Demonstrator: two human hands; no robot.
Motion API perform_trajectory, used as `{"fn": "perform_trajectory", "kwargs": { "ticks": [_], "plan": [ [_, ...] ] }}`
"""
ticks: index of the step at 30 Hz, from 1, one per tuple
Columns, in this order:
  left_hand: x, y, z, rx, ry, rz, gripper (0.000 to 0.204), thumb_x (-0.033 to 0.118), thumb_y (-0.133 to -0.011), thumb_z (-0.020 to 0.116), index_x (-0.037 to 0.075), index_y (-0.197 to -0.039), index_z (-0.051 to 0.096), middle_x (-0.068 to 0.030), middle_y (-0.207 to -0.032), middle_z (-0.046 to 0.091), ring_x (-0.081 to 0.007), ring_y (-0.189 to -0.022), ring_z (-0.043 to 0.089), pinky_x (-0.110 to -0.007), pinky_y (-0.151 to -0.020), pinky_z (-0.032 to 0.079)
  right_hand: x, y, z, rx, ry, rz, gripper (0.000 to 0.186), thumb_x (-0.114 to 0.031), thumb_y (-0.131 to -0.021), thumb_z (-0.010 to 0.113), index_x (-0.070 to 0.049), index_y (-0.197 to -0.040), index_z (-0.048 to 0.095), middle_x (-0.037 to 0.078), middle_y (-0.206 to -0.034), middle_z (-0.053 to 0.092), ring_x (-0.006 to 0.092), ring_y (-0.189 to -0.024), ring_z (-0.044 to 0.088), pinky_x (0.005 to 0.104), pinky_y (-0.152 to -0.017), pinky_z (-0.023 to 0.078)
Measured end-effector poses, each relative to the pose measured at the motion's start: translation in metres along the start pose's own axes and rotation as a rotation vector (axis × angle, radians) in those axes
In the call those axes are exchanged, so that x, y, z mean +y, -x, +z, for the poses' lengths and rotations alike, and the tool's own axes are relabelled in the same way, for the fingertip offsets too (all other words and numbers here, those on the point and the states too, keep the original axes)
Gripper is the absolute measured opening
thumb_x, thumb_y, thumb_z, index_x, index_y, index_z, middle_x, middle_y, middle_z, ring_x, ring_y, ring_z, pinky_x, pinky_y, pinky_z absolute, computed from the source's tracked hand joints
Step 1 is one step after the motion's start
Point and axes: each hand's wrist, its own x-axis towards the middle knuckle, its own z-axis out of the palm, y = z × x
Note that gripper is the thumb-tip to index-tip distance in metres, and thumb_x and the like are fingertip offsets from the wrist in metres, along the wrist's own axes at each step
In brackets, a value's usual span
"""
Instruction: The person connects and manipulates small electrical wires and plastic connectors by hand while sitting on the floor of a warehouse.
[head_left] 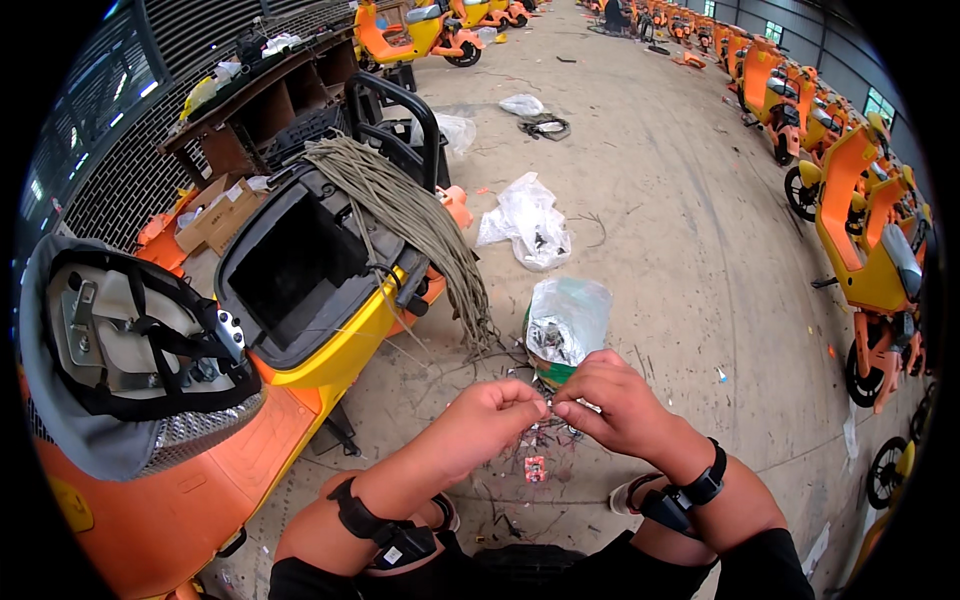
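My left hand point(500, 412) and my right hand point(615, 405) meet in the middle, thumbs and fingers pinched together. Whatever lies between the fingertips is too small to make out. Just beyond them stands an open bag point(570, 305), pale inside and green lower down, with shiny crumpled material in it. Below the hands, small scraps and a little red-and-white piece point(536, 468) lie on the concrete floor.
To the left stands a yellow-orange scooter point(310, 375) with an open black compartment and a rope bundle point(400, 200). A grey bag point(95, 440) holds metal parts. Plastic bags point(528, 222) lie ahead; several scooters point(860, 210) line the right.
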Motion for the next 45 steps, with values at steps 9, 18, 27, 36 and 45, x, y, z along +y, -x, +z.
{"fn": "perform_trajectory", "kwargs": {
  "ticks": [9,18,27,36,45],
  "plan": [
    [-0.006,0.004,0.003,0.160,-0.912,0.609,0.012,0.017,-0.093,0.068,0.006,-0.098,0.067,-0.0103,-0.079,0.065,-0.0256,-0.065,0.064,-0.036,-0.058,0.049,-0.001,0.006,0.004,-0.107,-0.115,0.237,0.021,-0.021,-0.098,0.065,-0.002,-0.088,0.067,0.011,-0.076,0.067,0.0310,-0.076,0.065,0.0397,-0.074,0.052],
    [-0.006,0.005,0.003,0.145,-1.021,0.673,0.009,0.015,-0.092,0.066,0.008,-0.098,0.067,-0.0116,-0.086,0.067,-0.0330,-0.072,0.067,-0.042,-0.061,0.052,0.002,0.009,-0.003,-0.351,-0.601,0.496,0.029,-0.024,-0.106,0.056,-0.001,-0.095,0.068,0.006,-0.079,0.071,0.0127,-0.071,0.066,0.0296,-0.070,0.053],
    [-0.004,0.003,0.006,0.170,-0.664,0.222,0.018,0.020,-0.093,0.062,0.003,-0.093,0.068,-0.0122,-0.074,0.067,-0.0231,-0.065,0.066,-0.038,-0.058,0.048,0.004,0.008,0.010,-0.130,-0.082,0.223,0.021,-0.024,-0.091,0.075,-0.008,-0.105,0.069,0.007,-0.086,0.069,0.0270,-0.083,0.067,0.0380,-0.079,0.050],
    [-0.013,-0.013,-0.006,0.045,-0.099,-0.057,0.013,0.014,-0.098,0.061,0.003,-0.097,0.066,0.0037,-0.074,0.056,-0.0052,-0.062,0.046,-0.022,-0.053,0.036,0.001,0.002,0.005,-0.038,0.056,0.005,0.012,-0.014,-0.090,0.073,-0.010,-0.100,0.068,0.004,-0.093,0.068,0.0270,-0.090,0.065,0.0382,-0.084,0.047],
    [-0.013,-0.007,0.002,0.055,-0.318,0.083,0.015,0.017,-0.099,0.062,0.003,-0.098,0.066,0.0043,-0.075,0.058,-0.0053,-0.063,0.050,-0.023,-0.054,0.038,-0.002,0.007,0.008,-0.039,0.068,0.108,0.011,-0.017,-0.094,0.069,-0.007,-0.095,0.065,0.009,-0.089,0.066,0.0318,-0.085,0.063,0.0420,-0.080,0.048]
  ]
}}
